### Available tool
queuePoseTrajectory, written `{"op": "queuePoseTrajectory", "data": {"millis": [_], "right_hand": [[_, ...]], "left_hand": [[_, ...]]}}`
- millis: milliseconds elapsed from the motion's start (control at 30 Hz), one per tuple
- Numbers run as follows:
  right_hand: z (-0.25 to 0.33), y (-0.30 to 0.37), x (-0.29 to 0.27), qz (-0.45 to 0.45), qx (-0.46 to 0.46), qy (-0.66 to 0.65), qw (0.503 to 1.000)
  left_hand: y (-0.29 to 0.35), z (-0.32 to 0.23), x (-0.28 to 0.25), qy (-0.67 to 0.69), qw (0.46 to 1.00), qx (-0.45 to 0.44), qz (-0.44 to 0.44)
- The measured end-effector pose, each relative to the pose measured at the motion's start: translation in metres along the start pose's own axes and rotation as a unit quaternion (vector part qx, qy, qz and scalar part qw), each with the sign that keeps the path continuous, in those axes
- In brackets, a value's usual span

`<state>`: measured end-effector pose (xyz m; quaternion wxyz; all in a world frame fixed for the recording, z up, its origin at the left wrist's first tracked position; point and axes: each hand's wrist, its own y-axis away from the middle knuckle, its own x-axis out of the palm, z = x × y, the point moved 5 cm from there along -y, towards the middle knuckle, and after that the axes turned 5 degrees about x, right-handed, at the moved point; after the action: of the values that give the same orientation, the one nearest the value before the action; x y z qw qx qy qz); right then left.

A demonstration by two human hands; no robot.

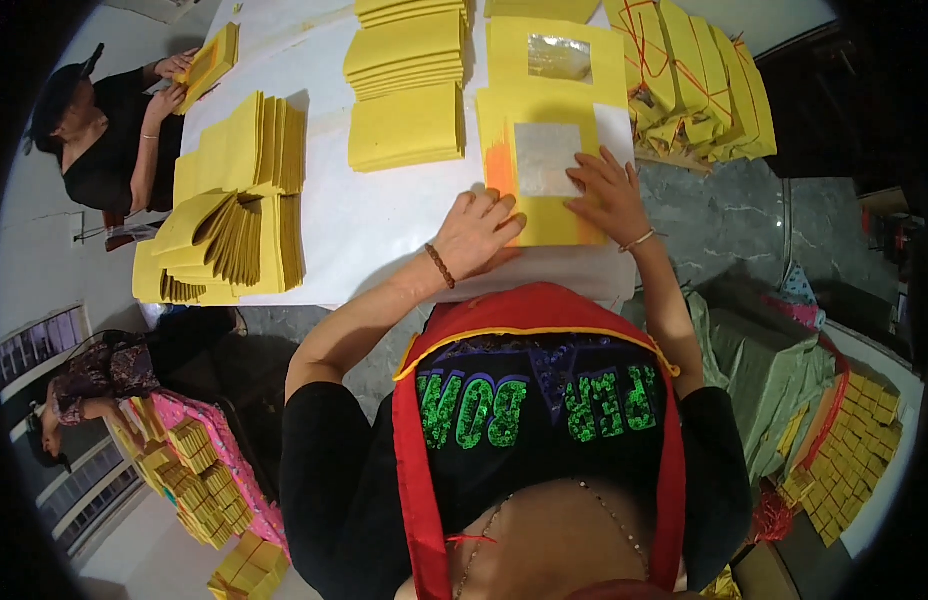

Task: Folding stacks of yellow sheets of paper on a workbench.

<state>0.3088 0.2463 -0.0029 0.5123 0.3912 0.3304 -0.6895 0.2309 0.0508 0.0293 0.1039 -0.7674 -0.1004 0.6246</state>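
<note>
In front of me on the table lies yellow paper (559,230) with a pale silver square in its middle and an orange streak down its left side. My left hand (479,230) has its fingers curled over the near left corner of this paper, thumb low by the edge. On the right side, my right hand (614,198) rests with fingers spread, the tips at the silver square. Just beyond lies another yellow sheet (506,65) with a shiny silver patch (559,59). What lies beneath my left fingers is hidden.
Folded yellow paper stacks (406,128) stand in the table's middle, with more bundles (229,160) at the left. Red-tied yellow bundles (699,80) sit at the far right. A co-worker (109,130) handles yellow paper at the far left; another person (104,375) is behind, left.
</note>
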Motion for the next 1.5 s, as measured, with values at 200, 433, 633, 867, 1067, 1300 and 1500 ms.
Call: {"op": "queuePoseTrajectory", "data": {"millis": [200,433,633,867,1067,1300,1500], "right_hand": [[-0.03,-0.003,0.024,0.02,0.048,-0.425,0.904],[-0.047,-0.008,0.039,-0.014,0.16,-0.662,0.732],[-0.047,-0.006,0.04,-0.02,0.186,-0.653,0.734],[-0.048,-0.006,0.04,-0.032,0.177,-0.648,0.74],[-0.046,-0.006,0.039,-0.035,0.199,-0.656,0.727],[-0.046,-0.006,0.04,-0.033,0.208,-0.664,0.717],[-0.046,-0.007,0.041,-0.028,0.21,-0.663,0.718]], "left_hand": [[-0.005,0.0,-0.005,0.045,0.999,-0.006,-0.006],[-0.012,0.015,-0.004,0.224,0.971,-0.062,-0.059],[-0.014,0.028,0.003,0.308,0.938,-0.159,0.013],[-0.012,0.048,0.018,0.476,0.82,-0.304,0.093],[-0.02,0.06,0.022,0.544,0.773,-0.304,0.118],[-0.024,0.068,0.029,0.568,0.754,-0.294,0.151],[-0.027,0.07,0.033,0.577,0.741,-0.291,0.184]]}}
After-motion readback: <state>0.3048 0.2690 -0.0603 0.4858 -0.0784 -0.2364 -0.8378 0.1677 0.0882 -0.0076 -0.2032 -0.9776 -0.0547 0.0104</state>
